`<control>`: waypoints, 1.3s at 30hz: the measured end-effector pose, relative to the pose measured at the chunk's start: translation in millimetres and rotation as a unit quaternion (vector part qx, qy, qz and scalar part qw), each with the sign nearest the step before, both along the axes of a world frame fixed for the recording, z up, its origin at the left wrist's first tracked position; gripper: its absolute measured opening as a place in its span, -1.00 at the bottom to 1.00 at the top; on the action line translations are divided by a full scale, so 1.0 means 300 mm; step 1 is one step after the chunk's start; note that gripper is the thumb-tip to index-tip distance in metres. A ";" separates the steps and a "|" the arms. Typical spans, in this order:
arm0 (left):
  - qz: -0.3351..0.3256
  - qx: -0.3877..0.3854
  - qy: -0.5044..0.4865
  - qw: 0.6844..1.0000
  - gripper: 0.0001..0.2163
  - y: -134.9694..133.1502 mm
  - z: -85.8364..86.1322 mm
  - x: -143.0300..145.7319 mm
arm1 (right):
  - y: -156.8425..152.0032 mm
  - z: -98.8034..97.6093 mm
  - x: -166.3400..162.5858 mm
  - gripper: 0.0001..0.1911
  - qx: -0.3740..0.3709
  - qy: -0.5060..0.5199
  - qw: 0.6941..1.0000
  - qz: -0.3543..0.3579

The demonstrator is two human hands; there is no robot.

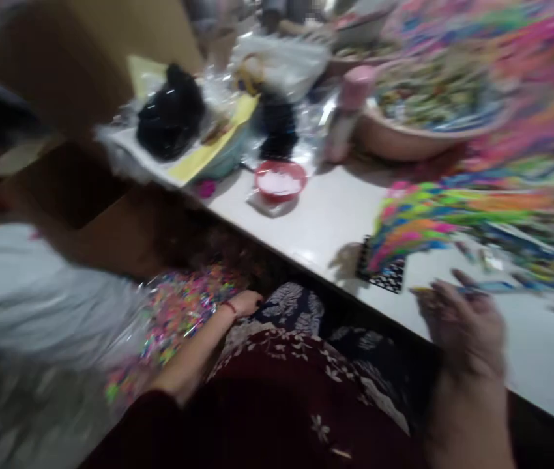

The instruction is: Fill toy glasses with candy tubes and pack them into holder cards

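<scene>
My left hand (246, 303), with a red band at the wrist, rests by my knee on the dark patterned cloth (296, 306). Its fingers look loosely laid down, with nothing seen in them. Beside it lies a clear bag of small multicoloured pieces (184, 306). Blurred by motion, my right hand (472, 326) is over the table's near edge, fingers bent together around something thin that I cannot make out. Just beyond it, a bundle of bright coloured strands (418, 221) lies across a black-and-white spotted piece (387, 273) on the white table (326, 215).
A pink basin (408, 140) of mixed strips stands at the back, next to a pink-capped bottle (352, 111). Nearer are a small red dish (281, 181) and a black plastic bag (172, 117). Colourful strands (541, 130) cover the right side. A cardboard box (72, 176) stands left.
</scene>
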State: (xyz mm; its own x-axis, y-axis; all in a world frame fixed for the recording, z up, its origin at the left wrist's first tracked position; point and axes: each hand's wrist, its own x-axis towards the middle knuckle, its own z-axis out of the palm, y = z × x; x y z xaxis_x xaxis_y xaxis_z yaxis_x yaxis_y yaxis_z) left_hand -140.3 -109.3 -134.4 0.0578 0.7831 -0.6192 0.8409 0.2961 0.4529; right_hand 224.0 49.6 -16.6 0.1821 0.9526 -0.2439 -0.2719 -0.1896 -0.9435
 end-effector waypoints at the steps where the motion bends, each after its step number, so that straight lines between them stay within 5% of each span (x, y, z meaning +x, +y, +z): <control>1: -0.014 0.022 0.007 1.000 -0.78 0.007 0.032 -0.010 | 0.007 -0.010 0.007 -0.24 -0.006 0.017 1.000 -0.001; 5: -0.002 0.172 0.007 0.985 -0.70 0.065 0.167 -0.024 | 0.051 -0.061 0.029 -0.34 0.036 0.030 0.998 0.034; 11: 0.034 0.479 -0.073 0.874 -0.80 0.183 0.440 0.106 | 0.054 -0.091 0.042 -0.48 0.031 0.025 0.997 0.064; 15: 0.002 0.591 -0.067 0.804 -0.74 0.296 0.602 0.199 | 0.051 -0.067 0.049 -0.42 0.031 -0.020 0.996 0.076; 19: -0.053 0.651 -0.072 0.754 -0.70 0.396 0.704 0.265 | 0.043 -0.046 0.040 -0.43 0.078 -0.099 0.986 0.109; 24: -0.173 0.666 -0.084 0.721 -0.58 0.502 0.773 0.325 | 0.045 -0.046 -0.021 -0.61 0.170 -0.210 0.956 0.114; 30: -0.308 0.614 -0.101 0.720 -0.46 0.622 0.775 0.375 | 0.066 0.000 -0.057 -0.82 0.244 -0.383 0.862 0.224; 35: -0.343 0.598 -0.110 0.716 -0.46 0.652 0.758 0.404 | 0.094 0.061 -0.051 -0.93 0.231 -0.468 0.803 0.287; 39: -0.355 0.583 -0.109 0.723 -0.44 0.651 0.765 0.410 | 0.107 0.082 -0.065 -0.94 0.205 -0.486 0.791 0.311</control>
